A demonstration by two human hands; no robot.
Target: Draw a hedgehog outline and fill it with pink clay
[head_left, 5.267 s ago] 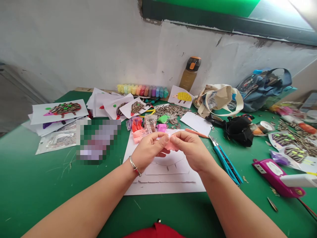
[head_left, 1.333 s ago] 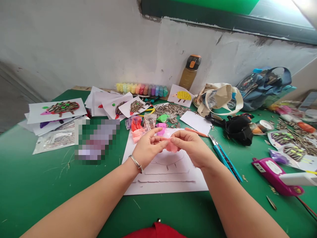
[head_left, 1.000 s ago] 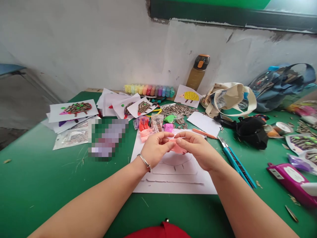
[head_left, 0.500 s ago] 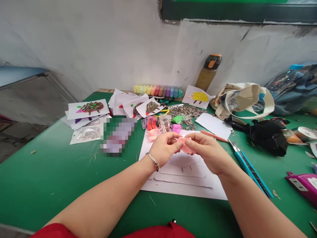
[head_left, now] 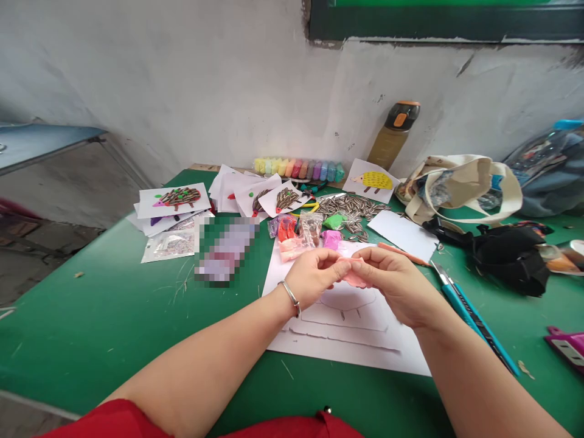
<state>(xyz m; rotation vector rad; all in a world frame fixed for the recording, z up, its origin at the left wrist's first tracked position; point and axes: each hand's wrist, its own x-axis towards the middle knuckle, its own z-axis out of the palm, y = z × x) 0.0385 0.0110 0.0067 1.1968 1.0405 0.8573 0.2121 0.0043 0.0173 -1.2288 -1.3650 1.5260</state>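
A flattened piece of pink clay (head_left: 356, 275) is pinched between both hands above the white paper (head_left: 314, 349). My left hand (head_left: 314, 275), with a silver bangle at the wrist, grips its left side between thumb and fingers. On the other side my right hand (head_left: 392, 278) grips it the same way, the fingertips of the two hands nearly meeting. Below the hands, a sheet shows a drawn rounded outline with short legs (head_left: 349, 301). Just beyond are packets of red clay (head_left: 287, 228), purple clay (head_left: 331, 239) and green clay (head_left: 334, 221).
Striped seeds (head_left: 351, 207) lie behind the clay. Hedgehog pictures (head_left: 173, 201) are at the left. A teal cutter (head_left: 479, 325) and black bag (head_left: 511, 255) lie right, near a cloth bag (head_left: 506, 194). A bottle (head_left: 387, 140) stands by the wall.
The view has shifted slightly, so the table's things appear a little farther right. Both hands still hold the pink clay, which now looks more tilted and narrower between the fingers.
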